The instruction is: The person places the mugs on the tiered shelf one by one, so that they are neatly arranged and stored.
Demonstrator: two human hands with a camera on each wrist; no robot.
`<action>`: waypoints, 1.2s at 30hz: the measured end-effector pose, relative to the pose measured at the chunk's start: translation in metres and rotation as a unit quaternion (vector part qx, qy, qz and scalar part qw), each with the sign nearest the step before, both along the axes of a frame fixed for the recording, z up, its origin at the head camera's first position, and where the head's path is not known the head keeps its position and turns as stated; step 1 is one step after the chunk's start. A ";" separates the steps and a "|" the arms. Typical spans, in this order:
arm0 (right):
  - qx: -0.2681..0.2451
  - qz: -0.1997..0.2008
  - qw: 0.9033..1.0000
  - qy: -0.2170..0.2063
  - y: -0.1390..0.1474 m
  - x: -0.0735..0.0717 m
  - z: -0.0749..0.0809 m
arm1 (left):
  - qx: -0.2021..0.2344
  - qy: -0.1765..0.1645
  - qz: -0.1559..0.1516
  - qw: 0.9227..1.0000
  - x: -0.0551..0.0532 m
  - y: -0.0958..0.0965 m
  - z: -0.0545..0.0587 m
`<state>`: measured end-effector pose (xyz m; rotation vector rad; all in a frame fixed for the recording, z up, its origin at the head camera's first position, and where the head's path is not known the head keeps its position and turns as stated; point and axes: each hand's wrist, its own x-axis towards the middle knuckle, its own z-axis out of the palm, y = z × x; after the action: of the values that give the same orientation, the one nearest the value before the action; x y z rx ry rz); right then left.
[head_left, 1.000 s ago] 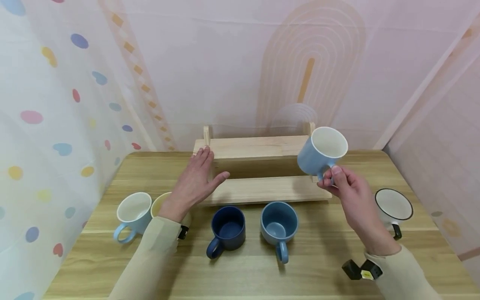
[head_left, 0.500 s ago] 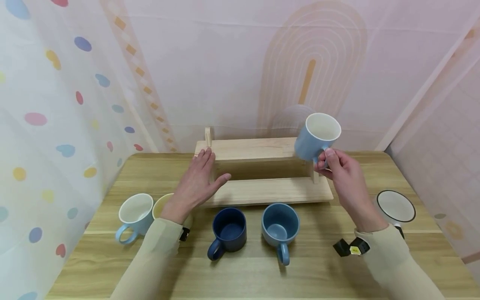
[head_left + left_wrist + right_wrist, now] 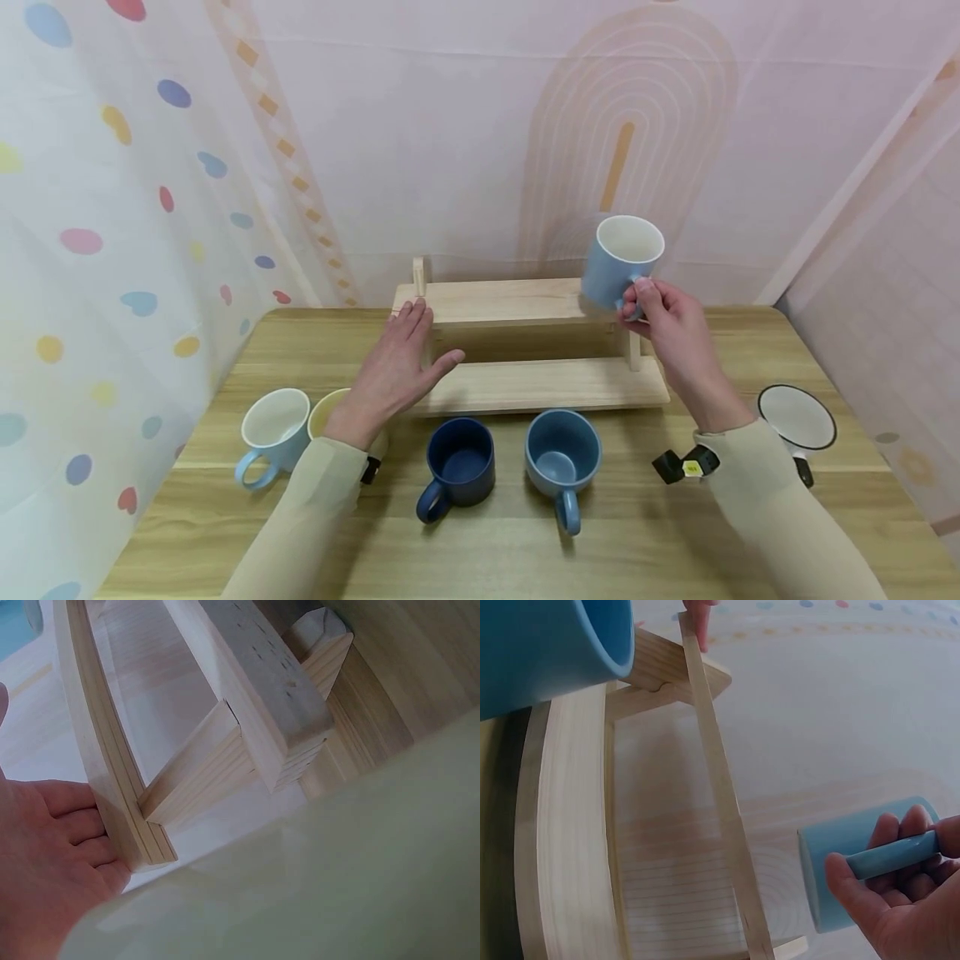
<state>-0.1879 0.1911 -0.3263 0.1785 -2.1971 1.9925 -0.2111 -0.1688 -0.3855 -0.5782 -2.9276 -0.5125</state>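
Observation:
In the head view my right hand (image 3: 678, 346) pinches the handle of a light blue mug (image 3: 602, 271) with a white inside. The mug is upright with a slight tilt, overlapping the right end of the top board of a two-tier wooden shelf (image 3: 510, 300). The right wrist view shows thumb and fingers curled round the handle of this mug (image 3: 821, 847), beside the top board's edge. My left hand (image 3: 393, 367) rests with straight fingers on the top board's left end. In the left wrist view, the fingers of that hand (image 3: 52, 855) lie against the board's underside.
In front of the shelf stand a navy mug (image 3: 468, 477) and a grey-blue mug (image 3: 561, 471). Another light blue mug (image 3: 285, 450) is at the left, beside a yellow mug (image 3: 321, 414) partly hidden by my left wrist. A black-rimmed white mug (image 3: 798, 417) stands at the right.
My right hand has carried the light blue mug leftward and farther back, from beside the shelf's right end to over its top board. The left hand stays in place on the shelf.

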 end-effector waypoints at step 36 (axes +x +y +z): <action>0.006 -0.027 0.999 -0.046 -0.014 -0.023 -0.017 | 0.002 0.012 -0.006 1.000 0.003 0.003 0.000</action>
<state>-0.2111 0.1773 -0.3430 0.0284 -2.2443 1.9979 -0.2081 -0.1663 -0.3853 -0.5967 -2.9017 -0.5101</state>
